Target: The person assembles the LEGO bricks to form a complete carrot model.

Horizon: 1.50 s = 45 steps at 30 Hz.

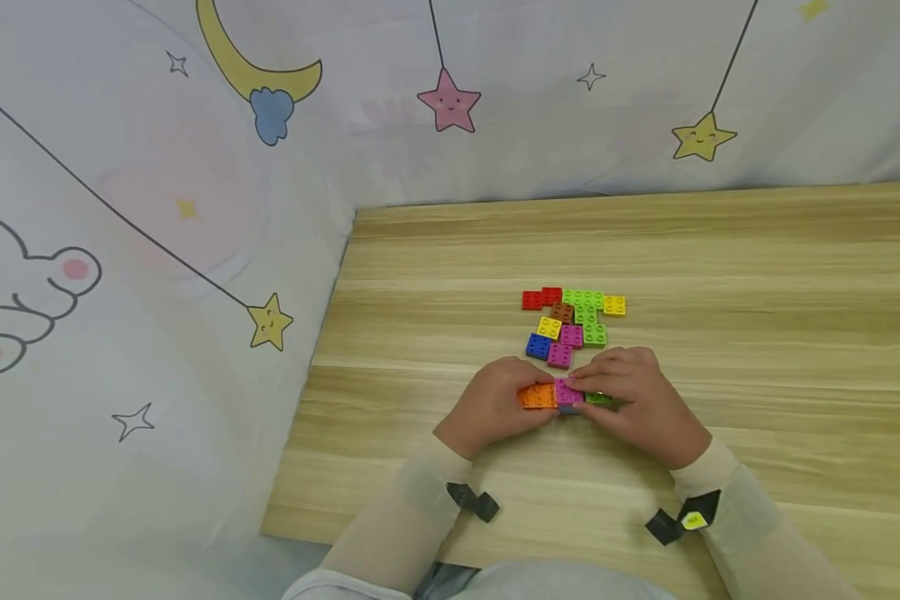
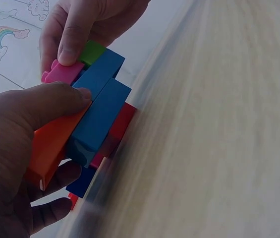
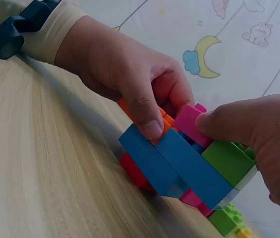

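Observation:
A small stack of toy building bricks stands near the table's front, between both hands. My left hand (image 1: 495,402) grips its orange brick (image 1: 538,397), thumb on the near side and fingers on the far side. With thumb and forefinger, my right hand (image 1: 637,402) pinches a pink brick (image 1: 565,389) at the middle of the top. A green brick (image 3: 229,162) sits at the right end, partly under the right hand in the head view. Long blue bricks (image 3: 192,166) lie under these, and a red brick (image 3: 134,171) shows lower down. Whether the pink brick is fully pressed down I cannot tell.
Just beyond the hands lies a flat group of bricks: lime green (image 1: 585,312), red (image 1: 542,297), brown (image 1: 562,312), yellow (image 1: 549,327), dark blue (image 1: 538,346) and pink ones (image 1: 559,356). The wooden table (image 1: 435,275) meets a printed cloth (image 1: 525,158) at its back and left.

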Each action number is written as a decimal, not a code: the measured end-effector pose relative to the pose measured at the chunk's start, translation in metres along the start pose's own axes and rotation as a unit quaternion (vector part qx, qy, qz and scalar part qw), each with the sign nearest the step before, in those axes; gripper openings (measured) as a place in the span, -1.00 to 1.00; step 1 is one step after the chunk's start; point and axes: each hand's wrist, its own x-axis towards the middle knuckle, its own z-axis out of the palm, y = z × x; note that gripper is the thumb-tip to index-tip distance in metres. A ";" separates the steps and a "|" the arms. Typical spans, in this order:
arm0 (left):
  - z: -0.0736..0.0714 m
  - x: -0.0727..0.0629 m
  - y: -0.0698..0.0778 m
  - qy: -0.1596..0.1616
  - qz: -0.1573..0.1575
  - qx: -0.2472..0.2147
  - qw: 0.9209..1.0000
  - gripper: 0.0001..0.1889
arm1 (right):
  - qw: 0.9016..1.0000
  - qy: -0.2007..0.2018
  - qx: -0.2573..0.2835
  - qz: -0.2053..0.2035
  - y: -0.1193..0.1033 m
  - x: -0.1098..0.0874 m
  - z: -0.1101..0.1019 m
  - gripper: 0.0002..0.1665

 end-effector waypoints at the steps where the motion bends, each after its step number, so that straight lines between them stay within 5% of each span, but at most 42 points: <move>1: 0.000 0.000 0.000 0.000 0.000 0.000 1.000 -0.65 | 1.000 0.000 -0.012 -0.006 0.000 0.000 0.000 -0.63; 7: 0.000 0.001 0.000 0.001 0.004 -0.004 1.000 -0.67 | 0.996 -0.004 -0.069 -0.051 -0.002 0.002 -0.005 -0.61; 20: -0.001 0.000 0.001 -0.005 0.005 -0.005 1.000 -0.67 | 0.995 0.004 -0.069 -0.077 -0.009 0.006 -0.005 -0.66; 45: -0.001 0.001 0.002 -0.008 -0.005 -0.020 1.000 -0.66 | 0.999 -0.026 -0.044 -0.019 -0.009 0.006 0.001 -0.74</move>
